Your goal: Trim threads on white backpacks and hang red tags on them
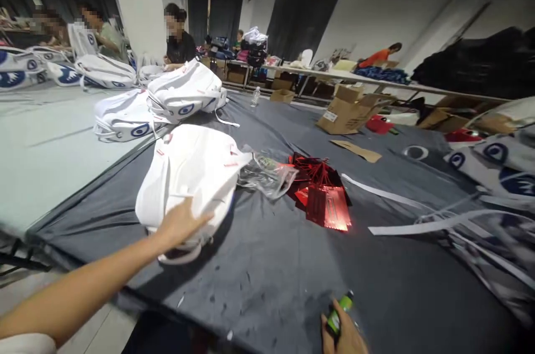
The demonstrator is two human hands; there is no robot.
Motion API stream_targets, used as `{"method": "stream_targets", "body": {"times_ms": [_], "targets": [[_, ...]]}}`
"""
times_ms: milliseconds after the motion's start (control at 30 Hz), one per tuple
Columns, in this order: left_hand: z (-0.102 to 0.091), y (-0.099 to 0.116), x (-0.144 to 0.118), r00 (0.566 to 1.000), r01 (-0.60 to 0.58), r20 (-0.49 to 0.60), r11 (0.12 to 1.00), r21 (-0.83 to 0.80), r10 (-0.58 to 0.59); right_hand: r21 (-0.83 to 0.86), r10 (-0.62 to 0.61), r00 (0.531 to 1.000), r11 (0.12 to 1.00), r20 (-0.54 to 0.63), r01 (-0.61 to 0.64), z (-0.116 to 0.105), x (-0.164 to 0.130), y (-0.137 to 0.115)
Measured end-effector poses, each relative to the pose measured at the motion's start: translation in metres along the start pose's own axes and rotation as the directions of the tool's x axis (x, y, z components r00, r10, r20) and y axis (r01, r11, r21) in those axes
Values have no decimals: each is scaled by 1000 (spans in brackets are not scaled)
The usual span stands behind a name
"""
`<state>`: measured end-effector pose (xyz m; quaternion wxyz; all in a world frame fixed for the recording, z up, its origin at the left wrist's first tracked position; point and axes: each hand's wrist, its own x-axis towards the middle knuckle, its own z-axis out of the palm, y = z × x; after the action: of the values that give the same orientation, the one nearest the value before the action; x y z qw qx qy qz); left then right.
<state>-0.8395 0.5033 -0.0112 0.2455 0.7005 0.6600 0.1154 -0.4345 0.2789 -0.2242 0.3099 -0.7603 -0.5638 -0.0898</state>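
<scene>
A white backpack [196,161] lies on the dark cloth-covered table in front of me, with small red tags on it. My left hand [181,223] rests on its near part, thumb and fingers apart. Close to the table's front edge, my right hand [343,334] is closed around a small green lighter [340,312] with dark ends. Beyond the backpack's right side lies a crumpled clear plastic bag [270,175]. Shiny red packets [328,206] are piled beside that bag.
Stacked white backpacks [184,92] with blue eye designs stand behind. At the right are white straps [418,226] and more white bags [493,159]. A cardboard box [346,111], a clear bottle [255,96] and a red cap [379,124] lie farther back. Several people work beyond.
</scene>
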Motion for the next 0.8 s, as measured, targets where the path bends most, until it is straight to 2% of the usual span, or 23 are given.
{"method": "stream_targets", "body": {"times_ms": [67, 133, 167, 233, 300, 333, 400, 467, 500, 567, 633, 667, 733, 800], "targets": [[19, -6, -71, 977, -128, 167, 991, -48, 134, 45, 5, 998, 999, -66, -2, -9, 2, -25], [28, -12, -123, 888, -338, 276, 929, -152, 368, 115, 89, 984, 991, -158, -71, -22, 3, -54], [31, -14, -140, 828, -450, 277, 873, -189, 487, 159, 146, 969, 981, -198, -115, -30, 3, -70], [38, -18, -156, 714, -640, 232, 750, -167, 660, 251, 243, 928, 952, -283, -173, -52, 4, -104], [52, -22, -156, 635, -744, 237, 665, -64, 735, 340, 230, 903, 935, -362, -101, -74, 9, -140], [64, -25, -154, 611, -772, 258, 636, -20, 749, 383, 183, 905, 924, -384, -24, -83, 13, -159], [93, -33, -148, 601, -789, 258, 613, 43, 757, 402, -2, 932, 902, -364, 159, -91, 20, -200], [124, -41, -143, 599, -800, 154, 592, 95, 785, 387, -247, 931, 858, -270, 339, -82, 24, -241], [139, -45, -142, 583, -811, 74, 574, 116, 809, 389, -371, 907, 819, -200, 421, -73, 24, -260], [164, -50, -140, 519, -834, -95, 528, 161, 850, 387, -583, 812, 741, -36, 549, -50, 22, -286], [181, -57, -140, 460, -837, -232, 506, 207, 857, 327, -684, 723, 709, 99, 625, -29, 13, -290], [186, -61, -143, 448, -829, -279, 511, 226, 850, 276, -698, 703, 709, 140, 649, -24, 8, -282], [191, -69, -151, 456, -803, -323, 540, 252, 829, 150, -689, 708, 725, 154, 673, -23, -8, -252], [189, -77, -163, 475, -788, -324, 559, 259, 819, 8, -635, 765, 770, 103, 638, -34, -27, -213]]}}
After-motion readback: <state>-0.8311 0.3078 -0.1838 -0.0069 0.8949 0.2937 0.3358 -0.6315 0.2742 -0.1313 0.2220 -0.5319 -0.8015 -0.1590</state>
